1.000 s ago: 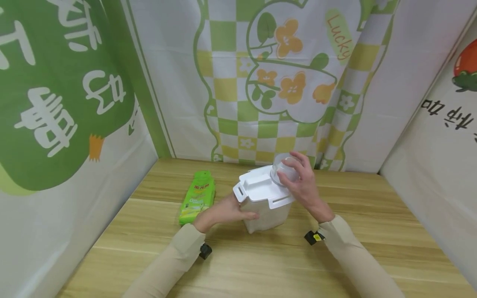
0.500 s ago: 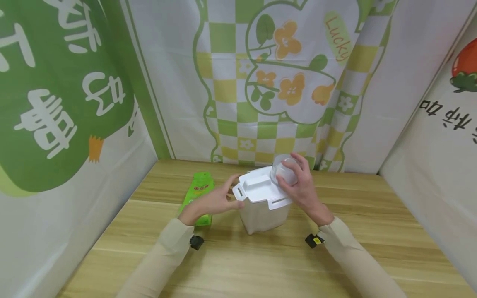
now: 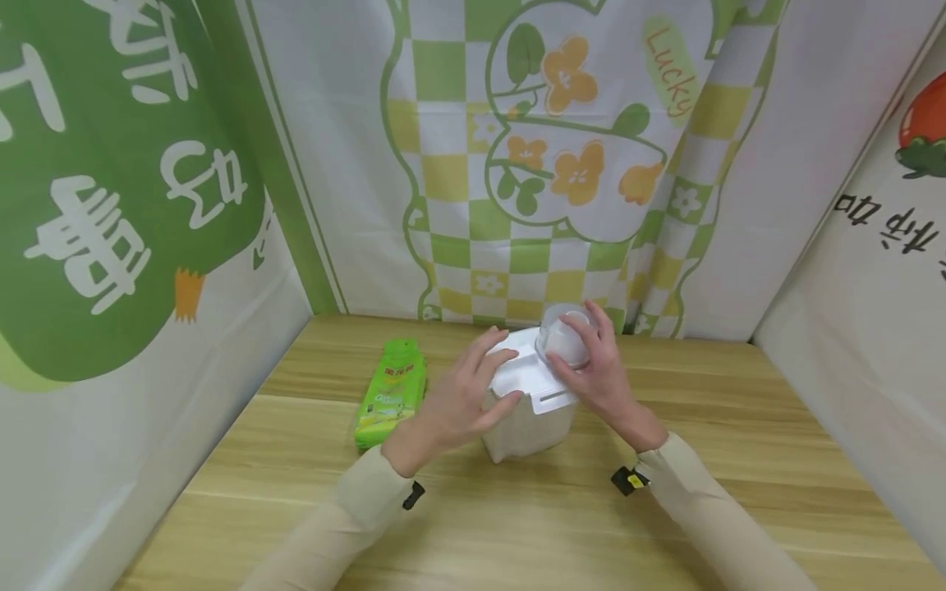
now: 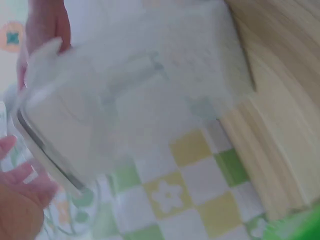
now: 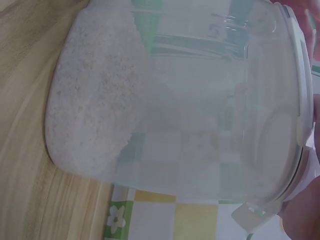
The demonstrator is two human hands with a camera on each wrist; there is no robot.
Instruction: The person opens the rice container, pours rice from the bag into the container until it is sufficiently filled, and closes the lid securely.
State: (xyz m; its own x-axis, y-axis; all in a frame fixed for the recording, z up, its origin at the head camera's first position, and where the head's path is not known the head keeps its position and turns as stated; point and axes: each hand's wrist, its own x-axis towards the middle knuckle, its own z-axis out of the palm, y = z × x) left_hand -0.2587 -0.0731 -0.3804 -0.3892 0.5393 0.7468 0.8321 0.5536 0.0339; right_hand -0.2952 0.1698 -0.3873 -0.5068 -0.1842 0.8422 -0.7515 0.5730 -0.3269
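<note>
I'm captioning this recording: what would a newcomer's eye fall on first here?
Probably the container on the wooden table, with the right hand gripping the round clear cap on its white lid and the left hand at the lid's left end. Next, the bright green packet lying left of the container, and the checked green-and-yellow cloth hanging behind.

My left forearm (image 3: 340,525) is slanting inward and forward. My left hand (image 3: 466,392) is spreading its fingers in a slight bend, the thumb standing apart from them. My right forearm (image 3: 717,513) is slanting inward from the other side. My right hand (image 3: 597,357) is gripping, thumb and fingers curving towards each other. Both hands are standing near each other, apart.
</note>
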